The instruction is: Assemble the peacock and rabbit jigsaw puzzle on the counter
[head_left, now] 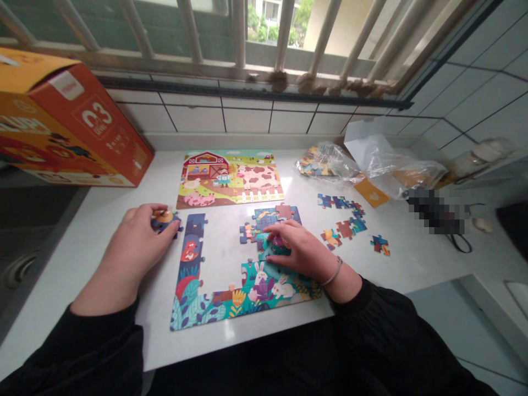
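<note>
A partly assembled jigsaw puzzle lies in front of me, its left column and bottom row joined, with bare counter showing in its middle. My left hand is closed on a dark blue puzzle piece with a yellow patch, left of the puzzle. Over the puzzle's right part, my right hand curls its thumb and index finger about a teal puzzle piece, low against the joined pieces. The palm hides part of the picture. A brown puzzle piece sits at the upper edge.
Behind lies a finished farm puzzle. Several loose pieces are spread at right, below a plastic bag of pieces and clear wrapping. An orange box stands at left, beside a sink. A barred window is behind.
</note>
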Available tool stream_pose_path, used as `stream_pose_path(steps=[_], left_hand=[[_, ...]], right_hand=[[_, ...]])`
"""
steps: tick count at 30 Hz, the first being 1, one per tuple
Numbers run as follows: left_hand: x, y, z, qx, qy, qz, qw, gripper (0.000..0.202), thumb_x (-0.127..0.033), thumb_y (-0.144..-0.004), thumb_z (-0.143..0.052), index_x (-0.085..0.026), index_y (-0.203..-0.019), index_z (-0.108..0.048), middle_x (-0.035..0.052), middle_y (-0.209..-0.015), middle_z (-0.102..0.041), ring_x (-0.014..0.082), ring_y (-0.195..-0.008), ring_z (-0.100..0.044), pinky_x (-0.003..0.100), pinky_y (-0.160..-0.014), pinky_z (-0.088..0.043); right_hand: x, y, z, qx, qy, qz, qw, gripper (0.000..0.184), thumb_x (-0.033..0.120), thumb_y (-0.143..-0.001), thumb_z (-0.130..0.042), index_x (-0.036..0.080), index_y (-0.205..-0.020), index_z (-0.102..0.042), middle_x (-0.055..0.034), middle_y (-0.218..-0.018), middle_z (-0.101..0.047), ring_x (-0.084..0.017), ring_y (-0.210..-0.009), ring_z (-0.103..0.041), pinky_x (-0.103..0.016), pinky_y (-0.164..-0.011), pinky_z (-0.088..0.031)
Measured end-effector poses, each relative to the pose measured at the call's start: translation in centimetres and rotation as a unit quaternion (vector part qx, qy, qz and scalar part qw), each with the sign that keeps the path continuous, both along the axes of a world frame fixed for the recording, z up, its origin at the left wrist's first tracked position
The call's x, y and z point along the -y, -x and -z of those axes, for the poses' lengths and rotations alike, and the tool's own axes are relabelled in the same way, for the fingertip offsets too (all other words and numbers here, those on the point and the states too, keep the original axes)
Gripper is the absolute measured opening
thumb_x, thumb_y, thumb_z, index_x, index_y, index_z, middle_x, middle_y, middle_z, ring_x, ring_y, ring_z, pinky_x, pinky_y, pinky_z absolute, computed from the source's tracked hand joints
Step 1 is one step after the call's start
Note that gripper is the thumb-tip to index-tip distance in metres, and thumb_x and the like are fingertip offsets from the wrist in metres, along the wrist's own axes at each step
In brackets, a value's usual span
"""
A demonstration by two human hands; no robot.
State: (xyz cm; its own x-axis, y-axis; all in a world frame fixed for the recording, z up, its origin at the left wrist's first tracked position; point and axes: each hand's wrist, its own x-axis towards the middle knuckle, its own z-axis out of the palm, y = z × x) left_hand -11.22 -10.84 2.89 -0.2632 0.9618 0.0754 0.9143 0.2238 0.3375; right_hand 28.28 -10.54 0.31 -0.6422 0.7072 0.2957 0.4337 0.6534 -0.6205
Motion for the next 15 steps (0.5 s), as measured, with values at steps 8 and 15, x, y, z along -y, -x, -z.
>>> stream_pose_path(steps=[8,15], left_hand=[[-0.01,0.14,0.12,0.000,-0.005,0.001,1.000,0.058,-0.053,-0.090,-0.060,-0.015,-0.132,-0.066,0.0197,-0.132,-0.070,0.0382,-0.131,-0.066,0.053,-0.118,-0.054],[-0.07,0.31,0.39,-0.005,-0.006,0.007,1.000,0.058,-0.054,-0.089,-0.060,-0.015,-0.132,-0.066,0.0195,-0.131,-0.070,0.0386,-0.129,-0.066,0.054,-0.117,-0.055]], right_hand=[[-0.01,-0.21,-0.13,0.002,-0.003,0.007,1.000,0.064,0.024,-0.085,-0.098,0.027,-0.139,-0.062,-0.0044,-0.115,-0.078,-0.028,-0.110,-0.068,-0.047,-0.103,-0.058],[-0.22,-0.50,0.07,0.022,-0.027,-0.001,0.999,0.040,0.034,-0.088,-0.097,0.027,-0.117,-0.069,-0.0038,-0.106,-0.079,-0.028,-0.108,-0.068,-0.045,-0.098,-0.057]])
